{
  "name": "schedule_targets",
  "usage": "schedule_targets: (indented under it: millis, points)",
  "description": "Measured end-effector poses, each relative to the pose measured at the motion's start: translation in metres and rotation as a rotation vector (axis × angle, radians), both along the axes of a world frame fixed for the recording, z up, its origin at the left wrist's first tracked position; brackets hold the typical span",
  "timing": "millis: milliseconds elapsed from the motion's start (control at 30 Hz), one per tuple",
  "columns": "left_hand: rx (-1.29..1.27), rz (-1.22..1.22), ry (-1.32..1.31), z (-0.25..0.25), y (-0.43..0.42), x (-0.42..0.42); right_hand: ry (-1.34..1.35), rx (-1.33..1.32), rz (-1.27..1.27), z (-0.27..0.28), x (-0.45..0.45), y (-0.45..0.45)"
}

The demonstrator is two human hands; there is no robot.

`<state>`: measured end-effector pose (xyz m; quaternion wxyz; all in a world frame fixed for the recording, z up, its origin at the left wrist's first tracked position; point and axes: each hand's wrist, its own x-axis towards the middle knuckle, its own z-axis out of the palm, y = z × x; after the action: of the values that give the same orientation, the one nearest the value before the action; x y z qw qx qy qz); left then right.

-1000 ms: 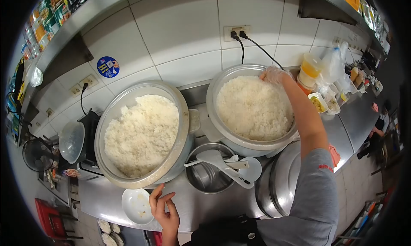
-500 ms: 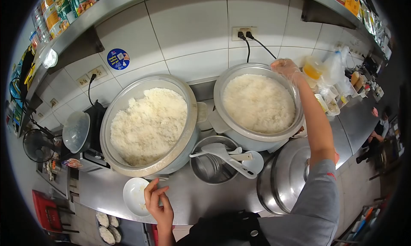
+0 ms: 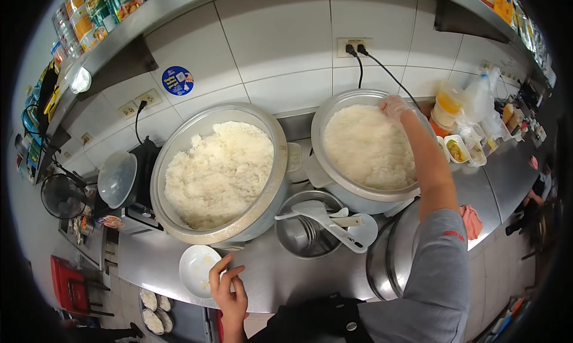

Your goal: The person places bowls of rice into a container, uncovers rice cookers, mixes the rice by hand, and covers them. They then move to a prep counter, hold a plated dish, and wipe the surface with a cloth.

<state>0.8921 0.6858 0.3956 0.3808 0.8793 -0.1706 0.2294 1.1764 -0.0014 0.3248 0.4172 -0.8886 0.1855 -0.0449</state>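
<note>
Two large round cookers full of white rice stand side by side, the left cooker (image 3: 279,182) and the right cooker (image 3: 322,158). In a clear glove, my right hand (image 3: 396,108) is at the far right part of the right cooker, over the edge of the rice (image 3: 367,143); its fingertips point down and what they hold, if anything, is hidden. My left hand (image 3: 228,288) is raised by the counter's front edge with fingers apart, holding nothing. Beside it lies a white dish (image 3: 196,270) with a few bits on it.
Between the cookers, a metal bowl (image 3: 298,238) carries a rice paddle (image 3: 316,214) and spoons. Metal lids (image 3: 397,253) lean at the right. Farther right are food containers (image 3: 456,150) and a pink cloth (image 3: 471,222). Part of a person (image 3: 540,188) shows at the far right.
My right hand has gone from the rice to the cooker's rim and back over the rice's edge. My left hand keeps its pose. The camera view has shifted a little.
</note>
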Motion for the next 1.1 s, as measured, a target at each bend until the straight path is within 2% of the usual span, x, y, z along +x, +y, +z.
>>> schedule_targets:
  millis: [33, 67, 133, 200, 233, 300, 367, 433, 467, 500, 567, 600, 633, 700, 767, 800, 833, 867, 900, 933, 967, 1033, 1100]
  points:
    - [-0.037, 0.045, 0.029, -0.002, 0.004, -0.002, 0.007, 0.001, 0.003, 0.017, -0.01, 0.019]
    - [-0.038, 0.045, 0.038, -0.004, 0.005, -0.002, 0.082, -0.499, 0.112, 0.057, -0.034, 0.057]
    - [-0.094, 0.105, 0.068, -0.006, 0.006, -0.004, 0.167, -1.003, 0.222, 0.086, -0.057, 0.075]
    - [-0.104, 0.1, 0.078, -0.004, 0.003, -0.004, -0.087, -0.339, -0.137, 0.096, -0.066, 0.066]
    - [-0.098, 0.08, 0.059, -0.002, 0.0, -0.004, -0.087, -0.342, -0.139, 0.108, -0.077, 0.074]
    - [-0.094, 0.062, 0.04, 0.0, -0.003, -0.002, -0.178, 0.056, -0.104, 0.148, -0.11, 0.113]
    - [-0.087, -0.003, -0.003, 0.001, -0.006, 0.003, -0.219, 0.047, 0.198, 0.168, -0.129, 0.151]
    - [-0.083, -0.037, -0.017, 0.011, -0.013, 0.01, -0.204, 0.186, 0.454, 0.189, -0.167, 0.23]
    - [-0.075, -0.068, -0.03, 0.016, -0.017, 0.014, -0.139, 0.051, 0.522, 0.188, -0.181, 0.265]
    - [-0.074, -0.072, -0.028, 0.02, -0.021, 0.018, -0.125, -0.223, 0.58, 0.18, -0.192, 0.3]
    - [-0.083, -0.169, -0.089, 0.028, -0.032, 0.028, -0.049, 0.089, 0.761, 0.142, -0.214, 0.349]
    - [-0.081, -0.174, -0.089, 0.033, -0.038, 0.031, 0.142, 0.124, 0.791, 0.149, -0.225, 0.369]
    - [-0.106, -0.231, -0.101, 0.039, -0.046, 0.034, 0.137, 0.126, 0.788, 0.149, -0.223, 0.369]
    - [-0.187, -0.314, -0.101, 0.047, -0.064, 0.041, -0.066, 0.206, 0.742, 0.148, -0.205, 0.363]
    - [-0.265, -0.372, -0.026, 0.046, -0.085, 0.054, -0.255, -0.231, 0.837, 0.157, -0.148, 0.311]
    - [-0.343, -0.435, 0.045, 0.043, -0.098, 0.063, -0.093, -0.285, 0.597, 0.169, -0.13, 0.297]
    - [-0.445, -0.494, 0.155, 0.037, -0.118, 0.073, 0.103, -0.437, 0.464, 0.171, -0.102, 0.28]
    - [-0.547, -0.552, 0.266, 0.027, -0.14, 0.084, 0.044, -0.775, 0.62, 0.139, -0.06, 0.241]
    - [-0.498, -0.519, 0.306, 0.02, -0.163, 0.093, -0.023, -1.114, 0.77, 0.099, -0.026, 0.209]
    - [-0.449, -0.486, 0.341, 0.011, -0.186, 0.104, -0.028, -1.118, 0.776, 0.081, -0.012, 0.206]
    - [-0.366, -0.43, 0.252, -0.008, -0.21, 0.119, 0.033, -1.07, 0.744, 0.07, 0.0, 0.204]
    - [-0.284, -0.37, 0.159, -0.036, -0.246, 0.137, 0.088, -1.024, 0.713, 0.07, 0.007, 0.209]
    - [-0.107, -0.207, 0.099, -0.048, -0.268, 0.142, 0.054, -1.021, 0.688, 0.073, -0.006, 0.227]
